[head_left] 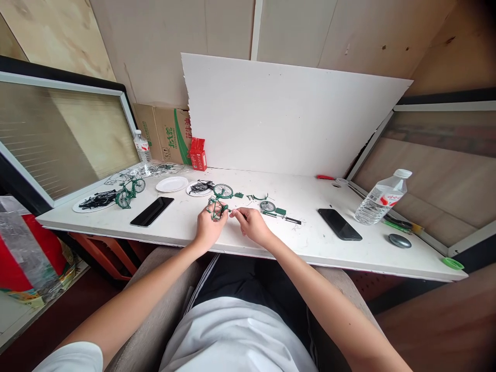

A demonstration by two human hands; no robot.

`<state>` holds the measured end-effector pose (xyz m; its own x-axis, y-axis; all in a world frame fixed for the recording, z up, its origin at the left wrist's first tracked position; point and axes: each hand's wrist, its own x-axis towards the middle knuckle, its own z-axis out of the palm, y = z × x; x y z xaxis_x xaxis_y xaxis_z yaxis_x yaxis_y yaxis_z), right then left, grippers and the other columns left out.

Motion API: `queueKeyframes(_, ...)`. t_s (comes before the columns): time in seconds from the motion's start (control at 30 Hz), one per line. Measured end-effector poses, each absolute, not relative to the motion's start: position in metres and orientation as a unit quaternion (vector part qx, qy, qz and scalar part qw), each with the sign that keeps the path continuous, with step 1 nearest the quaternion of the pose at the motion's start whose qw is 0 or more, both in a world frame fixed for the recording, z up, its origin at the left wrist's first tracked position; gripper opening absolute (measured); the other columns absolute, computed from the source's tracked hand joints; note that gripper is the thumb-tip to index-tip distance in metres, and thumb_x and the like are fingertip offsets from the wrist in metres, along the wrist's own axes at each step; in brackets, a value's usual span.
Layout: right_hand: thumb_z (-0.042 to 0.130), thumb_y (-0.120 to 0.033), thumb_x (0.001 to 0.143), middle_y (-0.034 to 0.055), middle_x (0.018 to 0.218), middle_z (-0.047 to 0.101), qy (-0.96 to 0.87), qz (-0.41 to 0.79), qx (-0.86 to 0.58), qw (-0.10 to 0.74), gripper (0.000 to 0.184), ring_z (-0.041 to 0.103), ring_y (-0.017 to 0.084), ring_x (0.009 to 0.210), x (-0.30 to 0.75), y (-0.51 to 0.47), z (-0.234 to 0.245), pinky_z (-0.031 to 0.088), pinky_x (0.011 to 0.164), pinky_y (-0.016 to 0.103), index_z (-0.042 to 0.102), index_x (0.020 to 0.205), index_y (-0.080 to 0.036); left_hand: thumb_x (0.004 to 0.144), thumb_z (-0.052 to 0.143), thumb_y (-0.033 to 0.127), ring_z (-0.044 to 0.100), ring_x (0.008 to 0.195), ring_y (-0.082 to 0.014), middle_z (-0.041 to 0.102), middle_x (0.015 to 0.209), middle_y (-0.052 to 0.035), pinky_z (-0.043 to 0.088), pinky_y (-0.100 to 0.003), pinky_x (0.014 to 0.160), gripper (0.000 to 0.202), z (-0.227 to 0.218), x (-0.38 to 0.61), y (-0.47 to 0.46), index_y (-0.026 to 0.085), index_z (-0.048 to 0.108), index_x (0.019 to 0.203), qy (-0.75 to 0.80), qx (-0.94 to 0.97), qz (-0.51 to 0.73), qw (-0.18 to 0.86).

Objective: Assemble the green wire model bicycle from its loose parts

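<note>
Above the front edge of the table, my left hand [208, 227] is closed around a small green model bicycle [223, 191], its spoked wheel pointing away from me. My right hand [251, 226] is pinched beside it, thumb and forefinger together at the model's right side. A small dark tip shows at those fingers, too small to name. To the right lie a loose spoked wheel [267, 206], a green flat piece [280, 212], a thin black-and-silver rod [293, 220] and several tiny green parts. Another green model bicycle [129, 193] stands at the left.
Black parts lie on a white plate [80, 207] and on a second plate [191, 192]; another plate [172, 184] is nearby. Phones [152, 211] [340, 224] flank my hands. A water bottle [382, 199], grey oval object [400, 241] and green ring [452, 263] are at right.
</note>
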<state>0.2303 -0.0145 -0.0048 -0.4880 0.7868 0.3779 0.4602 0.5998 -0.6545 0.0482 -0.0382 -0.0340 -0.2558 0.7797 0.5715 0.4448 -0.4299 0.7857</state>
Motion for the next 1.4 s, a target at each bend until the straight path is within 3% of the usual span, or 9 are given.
queueKeyframes(0.17,0.040,-0.040,0.115,0.0102,0.093,0.076,-0.876,-0.036,-0.369,0.309,0.037,0.068,0.021,0.085,0.231,-0.009,-0.008,0.038,0.067,0.028,0.068,0.102,-0.020,0.089,0.073,0.034,0.072,0.085,-0.0210,0.078,0.095,-0.0096,0.053,-0.026,0.068,0.023,-0.027,0.047,-0.039,0.018,0.075,0.106,0.513,0.609,0.590,0.135)
queueKeyframes(0.3,0.040,-0.041,0.115,0.0100,0.087,0.076,-0.879,-0.070,-0.406,0.241,0.037,0.067,0.021,0.078,0.224,-0.009,-0.016,0.034,0.065,0.029,0.068,0.102,-0.019,0.090,0.073,0.032,0.072,0.081,-0.0199,0.078,0.093,-0.0085,0.056,-0.029,0.076,0.021,-0.038,0.047,-0.037,0.018,0.073,0.106,0.505,0.607,0.598,0.136)
queueKeyframes(0.57,0.044,-0.035,0.111,0.0065,0.088,0.078,-0.826,0.183,-0.425,0.322,0.038,0.067,0.018,0.076,0.218,-0.017,-0.014,0.041,0.074,0.027,0.073,0.093,-0.019,0.093,0.069,0.028,0.075,0.089,-0.0219,0.078,0.100,-0.0092,0.058,-0.033,0.084,0.019,-0.049,0.047,-0.035,0.020,0.072,0.111,0.518,0.620,0.580,0.107)
queueKeyframes(0.73,0.047,-0.048,0.104,0.0041,0.078,0.073,-0.761,0.355,-0.391,0.376,0.046,0.060,0.017,0.073,0.216,-0.015,-0.011,0.045,0.075,0.028,0.072,0.081,-0.016,0.095,0.067,0.027,0.075,0.094,-0.0228,0.078,0.104,-0.0097,0.058,-0.034,0.088,0.017,-0.047,0.047,-0.040,0.020,0.073,0.110,0.513,0.631,0.575,0.089)
queueKeyframes(0.87,0.054,-0.062,0.097,-0.0042,0.054,0.046,-0.682,0.493,-0.403,0.361,0.049,0.039,0.013,0.053,0.218,-0.019,-0.007,0.035,0.056,0.027,0.069,0.085,-0.018,0.095,0.067,0.027,0.074,0.095,-0.0228,0.077,0.105,-0.0099,0.057,-0.034,0.087,0.016,-0.046,0.047,-0.042,0.021,0.074,0.109,0.516,0.637,0.568,0.074)
queueKeyframes(1.0,0.057,-0.066,0.094,-0.0100,0.055,0.026,-0.629,0.585,-0.385,0.336,0.048,0.020,0.010,0.049,0.220,-0.021,-0.004,0.024,0.050,0.026,0.067,0.091,-0.020,0.093,0.070,0.029,0.074,0.093,-0.0228,0.078,0.102,-0.0095,0.056,-0.033,0.084,0.018,-0.043,0.045,-0.038,0.020,0.074,0.109,0.509,0.633,0.575,0.102)
queueKeyframes(1.13,0.051,-0.059,0.099,-0.0043,0.057,0.043,-0.688,0.455,-0.433,0.365,0.047,0.037,0.014,0.053,0.225,-0.009,-0.006,0.035,0.057,0.028,0.072,0.088,-0.018,0.090,0.074,0.033,0.073,0.086,-0.0215,0.079,0.097,-0.0086,0.055,-0.031,0.078,0.022,-0.040,0.039,-0.029,0.019,0.075,0.108,0.503,0.623,0.577,0.161)
queueKeyframes(1.27,0.048,-0.039,0.102,0.0045,0.078,0.067,-0.752,0.272,-0.466,0.379,0.037,0.057,0.019,0.073,0.241,0.010,-0.013,0.043,0.073,0.031,0.075,0.091,-0.017,0.083,0.080,0.036,0.071,0.079,-0.0198,0.079,0.094,-0.0082,0.054,-0.031,0.073,0.033,-0.041,0.033,-0.021,0.019,0.073,0.110,0.502,0.582,0.601,0.221)
queueKeyframes(1.4,0.056,-0.032,0.102,0.0113,0.092,0.070,-0.807,0.116,-0.475,0.332,0.031,0.059,0.028,0.099,0.255,0.020,-0.022,0.043,0.086,0.035,0.079,0.086,-0.018,0.075,0.086,0.038,0.072,0.079,-0.0202,0.079,0.093,-0.0091,0.054,-0.032,0.075,0.043,-0.041,0.031,-0.016,0.017,0.070,0.109,0.497,0.532,0.615,0.302)
